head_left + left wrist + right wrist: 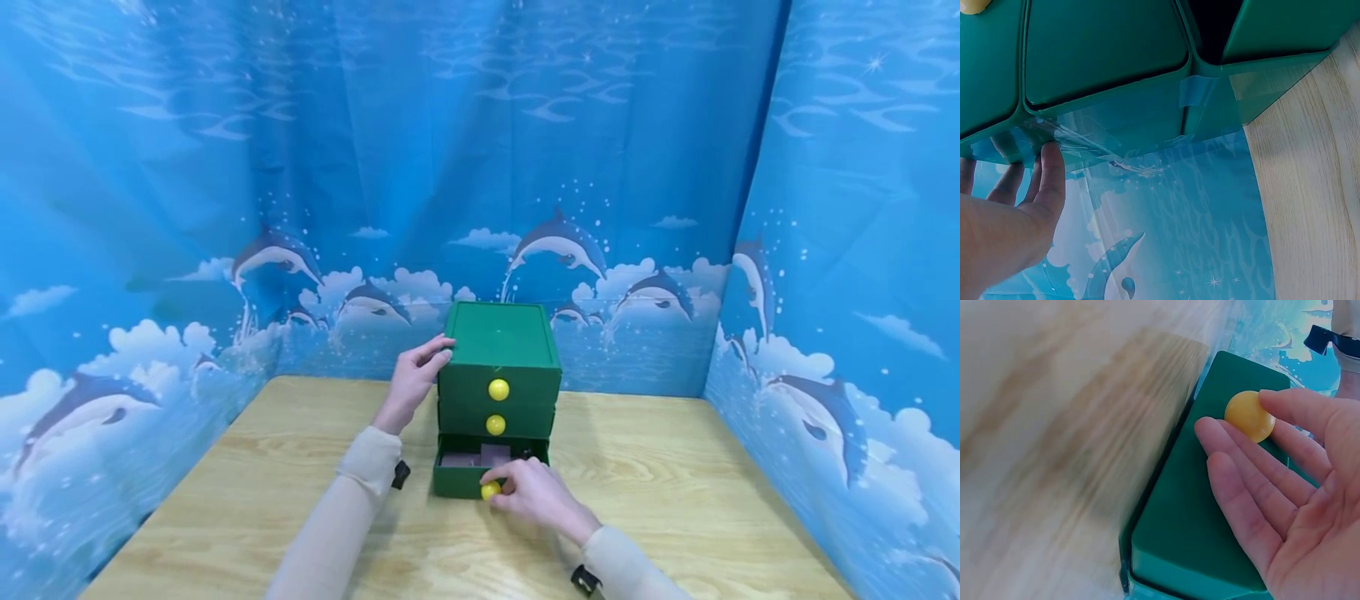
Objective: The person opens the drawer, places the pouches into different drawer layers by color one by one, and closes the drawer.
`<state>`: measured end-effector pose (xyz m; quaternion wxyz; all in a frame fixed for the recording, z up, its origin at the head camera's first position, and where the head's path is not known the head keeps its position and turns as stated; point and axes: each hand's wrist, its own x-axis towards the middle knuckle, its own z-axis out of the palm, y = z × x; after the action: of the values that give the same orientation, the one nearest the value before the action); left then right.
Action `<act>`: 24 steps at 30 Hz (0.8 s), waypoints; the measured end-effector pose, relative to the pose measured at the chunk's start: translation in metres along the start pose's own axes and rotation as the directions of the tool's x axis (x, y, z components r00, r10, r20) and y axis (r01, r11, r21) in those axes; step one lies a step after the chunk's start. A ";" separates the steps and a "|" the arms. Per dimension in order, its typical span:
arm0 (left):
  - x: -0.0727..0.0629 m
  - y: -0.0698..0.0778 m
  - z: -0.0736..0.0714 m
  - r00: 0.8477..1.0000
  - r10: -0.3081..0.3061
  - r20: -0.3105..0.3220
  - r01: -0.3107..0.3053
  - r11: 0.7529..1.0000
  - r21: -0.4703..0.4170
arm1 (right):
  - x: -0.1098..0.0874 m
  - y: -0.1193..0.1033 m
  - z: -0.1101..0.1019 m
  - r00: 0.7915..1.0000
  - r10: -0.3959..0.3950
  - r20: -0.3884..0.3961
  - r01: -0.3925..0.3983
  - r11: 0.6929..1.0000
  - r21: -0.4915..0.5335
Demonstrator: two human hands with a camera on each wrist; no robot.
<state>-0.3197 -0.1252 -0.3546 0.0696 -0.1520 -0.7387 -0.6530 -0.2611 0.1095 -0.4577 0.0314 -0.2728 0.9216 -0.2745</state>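
Observation:
A small green chest of drawers (498, 337) stands on the table, with a round yellow knob on each drawer front. Its bottom drawer (453, 481) is pulled out; the upper two are closed. Between thumb and fingers, my right hand (542, 497) pinches the bottom drawer's yellow knob (1249, 416). My left hand (414, 379) rests its fingers against the chest's upper left side, as the left wrist view also shows (1019, 209). Inside the open drawer lie flat pale purple pieces (495, 455) and something small and dark, partly hidden by my right hand.
The wood-grain table (300, 483) spreads around the chest. Behind and at the sides hangs a blue curtain (420, 167) printed with dolphins. Clear tape (1197, 91) runs along the chest's left side.

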 end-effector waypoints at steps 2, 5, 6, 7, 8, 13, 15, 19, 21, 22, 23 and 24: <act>-0.001 0.001 0.001 1.000 -0.004 -0.003 0.004 1.000 0.006 | 0.001 0.000 0.001 1.000 0.002 -0.007 -0.002 1.000 -0.008; -0.002 0.004 -0.001 1.000 -0.012 -0.008 0.012 1.000 0.006 | 0.004 0.000 0.000 1.000 0.004 -0.010 -0.004 1.000 -0.013; -0.003 0.004 -0.001 1.000 -0.013 -0.010 0.013 1.000 0.007 | 0.005 0.000 0.000 1.000 0.005 -0.012 -0.005 1.000 -0.015; -0.003 0.005 -0.001 1.000 -0.014 -0.012 0.014 1.000 0.007 | 0.005 0.000 -0.001 1.000 0.007 -0.012 -0.007 1.000 -0.015; -0.003 0.005 -0.001 1.000 -0.014 -0.014 0.014 1.000 0.008 | 0.006 0.000 -0.001 1.000 0.008 -0.011 -0.008 1.000 -0.013; -0.003 0.005 -0.001 1.000 -0.013 -0.017 0.013 1.000 0.012 | 0.008 0.002 -0.003 1.000 0.011 -0.007 -0.011 1.000 -0.008; -0.003 0.004 0.000 1.000 -0.010 -0.014 0.010 1.000 0.010 | 0.009 0.003 -0.003 1.000 0.009 -0.010 -0.009 1.000 -0.006; -0.002 0.003 0.001 1.000 -0.006 -0.011 0.006 1.000 0.006 | 0.011 0.006 -0.003 1.000 0.000 -0.016 0.000 1.000 -0.004; -0.002 0.002 0.001 1.000 -0.006 -0.011 0.006 1.000 0.001 | 0.011 0.007 -0.003 1.000 -0.003 -0.019 0.003 1.000 -0.005; -0.002 0.002 0.001 1.000 -0.006 -0.011 0.006 1.000 0.000 | 0.012 0.007 -0.003 1.000 -0.003 -0.021 0.003 1.000 -0.006; -0.001 0.002 0.001 1.000 -0.007 -0.010 0.007 1.000 -0.001 | 0.012 0.008 -0.003 1.000 -0.001 -0.022 0.001 1.000 -0.008; -0.001 0.002 0.001 1.000 -0.008 -0.008 0.008 1.000 -0.002 | 0.012 0.008 -0.003 1.000 0.000 -0.024 0.000 1.000 -0.007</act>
<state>-0.3178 -0.1238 -0.3529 0.0698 -0.1464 -0.7382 -0.6548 -0.2758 0.1108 -0.4582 0.0193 -0.2697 0.9228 -0.2745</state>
